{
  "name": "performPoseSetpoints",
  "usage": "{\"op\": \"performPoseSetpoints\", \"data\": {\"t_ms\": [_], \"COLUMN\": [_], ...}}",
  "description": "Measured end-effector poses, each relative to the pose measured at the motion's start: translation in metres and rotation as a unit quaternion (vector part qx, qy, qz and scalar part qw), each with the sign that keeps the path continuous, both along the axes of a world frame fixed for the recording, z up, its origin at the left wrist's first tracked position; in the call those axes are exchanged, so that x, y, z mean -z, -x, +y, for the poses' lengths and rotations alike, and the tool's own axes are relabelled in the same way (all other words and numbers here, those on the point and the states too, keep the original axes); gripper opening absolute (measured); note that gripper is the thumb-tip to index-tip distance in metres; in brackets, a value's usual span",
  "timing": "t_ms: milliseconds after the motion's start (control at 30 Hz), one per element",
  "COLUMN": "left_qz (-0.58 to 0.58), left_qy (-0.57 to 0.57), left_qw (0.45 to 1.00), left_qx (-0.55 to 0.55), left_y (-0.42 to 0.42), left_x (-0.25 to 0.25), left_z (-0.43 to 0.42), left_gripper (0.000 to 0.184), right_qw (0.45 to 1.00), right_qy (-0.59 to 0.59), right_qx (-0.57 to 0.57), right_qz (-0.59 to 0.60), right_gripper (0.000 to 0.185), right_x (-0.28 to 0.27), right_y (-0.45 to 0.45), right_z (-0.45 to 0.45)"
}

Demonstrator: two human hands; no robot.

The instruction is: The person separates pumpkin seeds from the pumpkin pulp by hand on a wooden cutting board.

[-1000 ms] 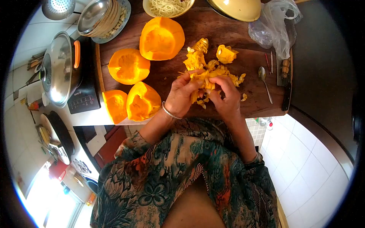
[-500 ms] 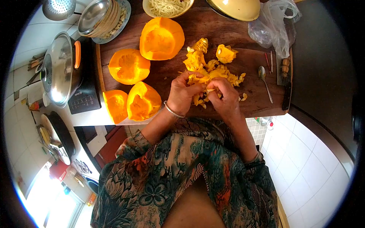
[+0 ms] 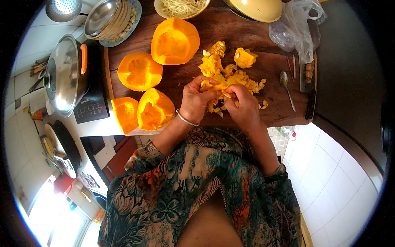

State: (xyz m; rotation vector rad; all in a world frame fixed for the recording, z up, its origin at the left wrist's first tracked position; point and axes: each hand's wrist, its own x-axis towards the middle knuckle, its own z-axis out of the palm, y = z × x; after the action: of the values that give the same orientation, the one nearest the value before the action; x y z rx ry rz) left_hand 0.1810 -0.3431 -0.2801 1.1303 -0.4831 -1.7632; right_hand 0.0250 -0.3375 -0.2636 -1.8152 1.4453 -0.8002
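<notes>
Stringy orange pumpkin pulp [image 3: 210, 65] with pale seeds lies in a loose heap on the wooden board [image 3: 267, 117]. My left hand [image 3: 195, 99], with a bracelet at the wrist, pinches a clump of this pulp at the heap's near side. Just right of it, my right hand [image 3: 243, 105] has thumb and forefinger closed on the pulp, apparently at a seed. Several hollowed pumpkin pieces stand to the left, among them a large one [image 3: 175, 42] and a smaller one [image 3: 140, 72]. A separate lump of pulp [image 3: 245, 57] sits beyond my right hand.
A spoon [image 3: 287, 90] and a knife [image 3: 311, 94] lie at the right. Behind are a bowl of noodles [image 3: 183, 8], a yellow lid [image 3: 259, 9] and a plastic bag [image 3: 302, 29]. A lidded pot [image 3: 66, 76] stands on a cooktop at the left.
Both hands stay over the pulp. My right fingers have shifted slightly, and the pale seed that showed between them is now mostly hidden. The pumpkin pieces have not moved.
</notes>
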Motion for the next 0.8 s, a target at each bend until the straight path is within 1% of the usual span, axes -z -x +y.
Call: {"op": "performPoseSetpoints", "data": {"t_ms": [100,200,233,300,333,400,500,533,633,700,733,800], "left_qz": [0.008,0.013,0.013,-0.023,-0.041,-0.031,-0.031,-0.034,-0.124,-0.161,-0.18,-0.176], "left_qy": [0.004,0.004,0.005,0.009,0.011,0.014,0.044,0.057,0.178,0.154,0.142,0.134], "left_qw": [1.0,1.0,1.0,0.999,0.998,0.998,0.994,0.992,0.957,0.952,0.949,0.952], "left_qx": [0.002,0.013,0.019,0.037,0.046,0.054,0.09,0.107,0.192,0.209,0.217,0.21], "left_y": [0.0,-0.002,-0.002,-0.001,-0.002,-0.002,-0.001,-0.001,-0.002,-0.002,-0.001,0.0], "left_x": [0.0,0.003,0.004,-0.009,-0.013,-0.003,-0.007,-0.009,0.006,0.002,0.0,0.0], "left_z": [0.0,0.001,0.001,-0.005,-0.007,-0.007,-0.009,-0.008,-0.008,-0.007,-0.007,-0.008], "left_gripper": [0.023,0.024,0.025,0.028,0.03,0.033,0.035,0.035,0.036,0.035,0.035,0.034], "right_qw": [1.0,0.999,0.999,0.995,0.989,0.969,0.992,0.991,0.987,0.983,0.987,0.993], "right_qy": [0.005,-0.029,-0.049,-0.089,-0.132,-0.215,-0.117,-0.122,-0.141,-0.155,-0.125,-0.064], "right_qx": [-0.009,-0.022,-0.011,0.009,0.02,0.038,0.01,0.011,0.024,0.045,0.054,0.071], "right_qz": [0.006,0.005,-0.013,-0.049,-0.071,-0.116,-0.052,-0.06,-0.08,-0.085,-0.082,-0.074], "right_gripper": [0.024,0.021,0.02,0.019,0.019,0.019,0.02,0.019,0.016,0.014,0.013,0.013], "right_x": [0.001,0.003,0.004,0.008,0.006,0.0,0.005,0.005,0.0,-0.005,-0.004,0.001], "right_y": [0.001,0.003,0.003,0.002,0.002,0.003,0.009,0.011,0.013,0.012,0.012,0.013], "right_z": [-0.002,-0.001,0.0,0.001,0.0,-0.001,-0.001,-0.001,0.0,0.0,0.0,-0.001]}}
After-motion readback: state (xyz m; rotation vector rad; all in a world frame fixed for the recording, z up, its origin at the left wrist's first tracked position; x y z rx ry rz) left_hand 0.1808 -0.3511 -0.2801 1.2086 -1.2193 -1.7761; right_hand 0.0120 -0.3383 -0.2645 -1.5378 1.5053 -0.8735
